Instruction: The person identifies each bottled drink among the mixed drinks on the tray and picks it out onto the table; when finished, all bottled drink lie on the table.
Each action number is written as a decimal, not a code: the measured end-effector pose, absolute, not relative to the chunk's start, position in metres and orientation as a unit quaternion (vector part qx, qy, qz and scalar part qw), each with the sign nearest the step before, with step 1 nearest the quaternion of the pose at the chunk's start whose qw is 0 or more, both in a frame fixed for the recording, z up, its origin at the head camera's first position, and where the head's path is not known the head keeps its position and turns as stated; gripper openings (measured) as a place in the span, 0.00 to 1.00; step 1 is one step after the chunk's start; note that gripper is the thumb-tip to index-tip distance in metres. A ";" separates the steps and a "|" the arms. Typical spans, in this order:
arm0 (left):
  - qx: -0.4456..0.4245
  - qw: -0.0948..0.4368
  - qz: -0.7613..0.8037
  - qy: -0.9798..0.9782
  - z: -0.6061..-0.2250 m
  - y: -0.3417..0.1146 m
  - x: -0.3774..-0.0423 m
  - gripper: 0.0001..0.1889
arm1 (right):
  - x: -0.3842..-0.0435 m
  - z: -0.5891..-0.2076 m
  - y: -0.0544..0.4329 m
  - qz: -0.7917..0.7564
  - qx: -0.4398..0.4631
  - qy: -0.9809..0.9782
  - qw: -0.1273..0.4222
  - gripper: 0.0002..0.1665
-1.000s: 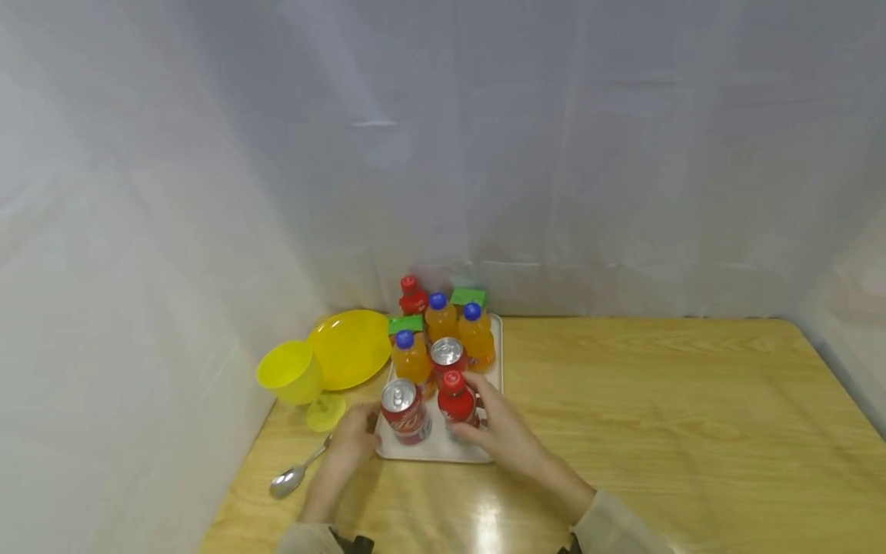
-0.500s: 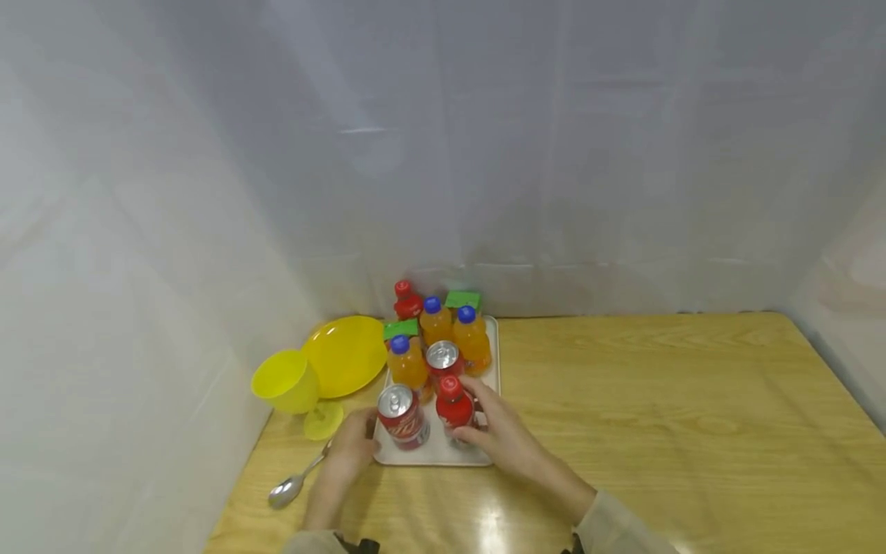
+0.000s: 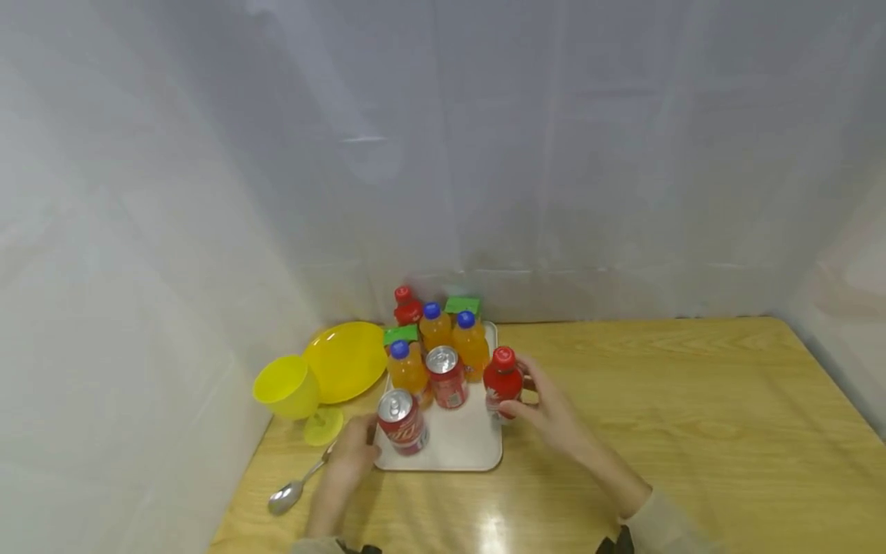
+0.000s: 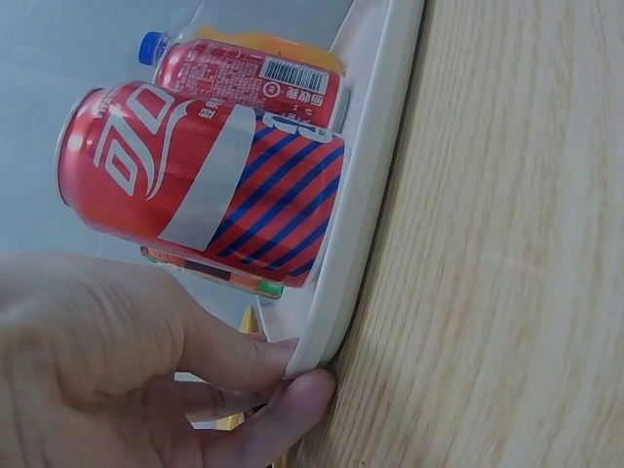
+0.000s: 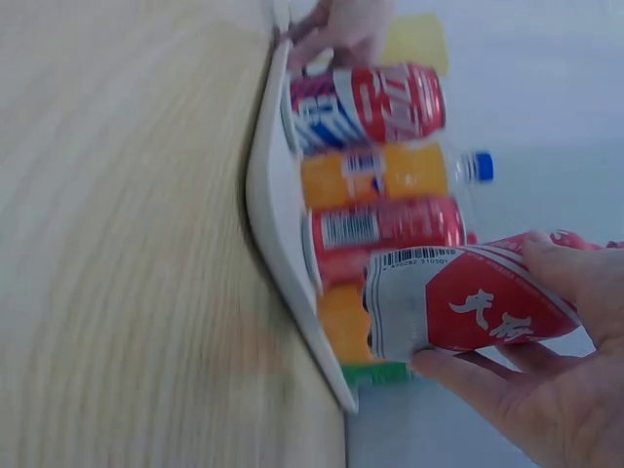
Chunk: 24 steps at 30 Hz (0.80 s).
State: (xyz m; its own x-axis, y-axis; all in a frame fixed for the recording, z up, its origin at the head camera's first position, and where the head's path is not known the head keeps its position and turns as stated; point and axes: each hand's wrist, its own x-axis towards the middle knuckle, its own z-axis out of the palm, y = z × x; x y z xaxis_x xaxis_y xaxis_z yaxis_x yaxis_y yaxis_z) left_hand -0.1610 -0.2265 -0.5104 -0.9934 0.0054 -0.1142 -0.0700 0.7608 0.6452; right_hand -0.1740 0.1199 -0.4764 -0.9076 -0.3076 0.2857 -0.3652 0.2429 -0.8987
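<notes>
Bottle [image 3: 501, 383], probably slippery, is best held around its body, where right hand [image 3: 555, 415] grips it; left hand [image 3: 353, 450] pinches tray [image 3: 464, 445].

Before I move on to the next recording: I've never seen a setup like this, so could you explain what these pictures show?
There is no machine: a person works with two bare hands. One picture comes from a camera on the head, looking forward and down; the other two come from a camera on each wrist.

The left hand pinches the rim of a white tray on a wood-grain table. The right hand holds a red-capped bottle near the tray's right edge.

On the tray stand two red drink cans and blue-capped orange drink bottles; green-topped boxes and a second red bottle show farther back. To the left are a yellow plate, yellow goblet and metal spoon.
</notes>
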 end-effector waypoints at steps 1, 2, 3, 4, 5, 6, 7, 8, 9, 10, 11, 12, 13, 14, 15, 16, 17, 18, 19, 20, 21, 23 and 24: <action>-0.017 0.055 0.346 0.936 -0.510 -0.227 -0.161 0.32 | -0.177 -0.476 0.128 0.570 0.208 -0.794 0.034 0.42; -0.016 0.055 0.348 0.936 -0.509 -0.227 -0.161 0.32 | -0.180 -0.476 0.136 0.563 0.201 -0.801 0.040 0.42; -0.015 0.055 0.350 0.935 -0.509 -0.227 -0.161 0.32 | -0.183 -0.476 0.144 0.560 0.192 -0.805 0.044 0.42; -0.015 0.056 0.352 0.934 -0.509 -0.227 -0.161 0.33 | -0.186 -0.477 0.152 0.556 0.182 -0.809 0.050 0.42; -0.014 0.056 0.355 0.933 -0.508 -0.227 -0.161 0.33 | -0.188 -0.479 0.161 0.551 0.172 -0.815 0.053 0.42; -0.011 0.055 0.355 0.933 -0.508 -0.227 -0.161 0.32 | -0.191 -0.480 0.169 0.548 0.161 -0.819 0.053 0.41; -0.011 0.055 0.355 0.933 -0.508 -0.227 -0.161 0.32 | -0.193 -0.483 0.177 0.543 0.153 -0.824 0.055 0.41; -0.011 0.054 0.356 0.933 -0.509 -0.227 -0.160 0.32 | -0.195 -0.484 0.184 0.540 0.145 -0.827 0.058 0.41; -0.012 0.055 0.356 0.933 -0.509 -0.227 -0.160 0.32 | -0.197 -0.486 0.191 0.536 0.137 -0.831 0.061 0.41; -0.011 0.053 0.356 0.933 -0.509 -0.227 -0.160 0.32 | -0.199 -0.487 0.198 0.534 0.131 -0.833 0.063 0.41; -0.012 0.052 0.356 0.933 -0.509 -0.227 -0.160 0.32 | -0.202 -0.488 0.204 0.531 0.125 -0.836 0.066 0.41; -0.014 0.051 0.355 0.933 -0.510 -0.227 -0.160 0.32 | -0.204 -0.488 0.210 0.529 0.120 -0.837 0.070 0.41; -0.017 0.052 0.355 0.933 -0.510 -0.228 -0.160 0.32 | -0.206 -0.489 0.215 0.530 0.115 -0.837 0.073 0.41; -0.019 0.051 0.354 0.934 -0.511 -0.228 -0.160 0.31 | -0.208 -0.489 0.220 0.532 0.111 -0.836 0.076 0.41; -0.020 0.051 0.353 0.934 -0.511 -0.228 -0.160 0.31 | -0.210 -0.489 0.225 0.536 0.107 -0.834 0.078 0.41; -0.023 0.051 0.352 0.934 -0.511 -0.228 -0.159 0.31 | -0.212 -0.490 0.229 0.538 0.102 -0.833 0.078 0.42; -0.025 0.051 0.351 0.935 -0.512 -0.228 -0.159 0.31 | -0.214 -0.490 0.233 0.539 0.097 -0.833 0.079 0.42; -0.027 0.050 0.351 0.935 -0.512 -0.228 -0.159 0.31 | -0.216 -0.490 0.236 0.542 0.092 -0.832 0.078 0.42; -0.029 0.050 0.352 0.934 -0.511 -0.228 -0.159 0.31 | -0.217 -0.491 0.240 0.544 0.088 -0.831 0.076 0.42; -0.030 0.049 0.351 0.934 -0.511 -0.227 -0.158 0.30 | -0.219 -0.492 0.243 0.546 0.085 -0.830 0.075 0.43; -0.031 0.050 0.353 0.934 -0.511 -0.227 -0.158 0.30 | -0.221 -0.492 0.245 0.545 0.079 -0.831 0.075 0.43; -0.033 0.050 0.351 0.934 -0.510 -0.226 -0.157 0.31 | -0.224 -0.493 0.249 0.541 0.073 -0.834 0.078 0.43; -0.033 0.050 0.350 0.935 -0.510 -0.225 -0.157 0.31 | -0.225 -0.494 0.251 0.540 0.070 -0.835 0.080 0.43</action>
State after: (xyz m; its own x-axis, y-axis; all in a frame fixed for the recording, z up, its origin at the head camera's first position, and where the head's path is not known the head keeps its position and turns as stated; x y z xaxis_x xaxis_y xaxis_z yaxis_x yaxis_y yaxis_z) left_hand -0.1567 -0.2253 -0.5103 -0.9928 -0.0276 -0.1165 -0.0973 0.7531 0.6506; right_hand -0.2253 0.2506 -0.4938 -0.9774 -0.0299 0.2091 -0.2029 0.4078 -0.8902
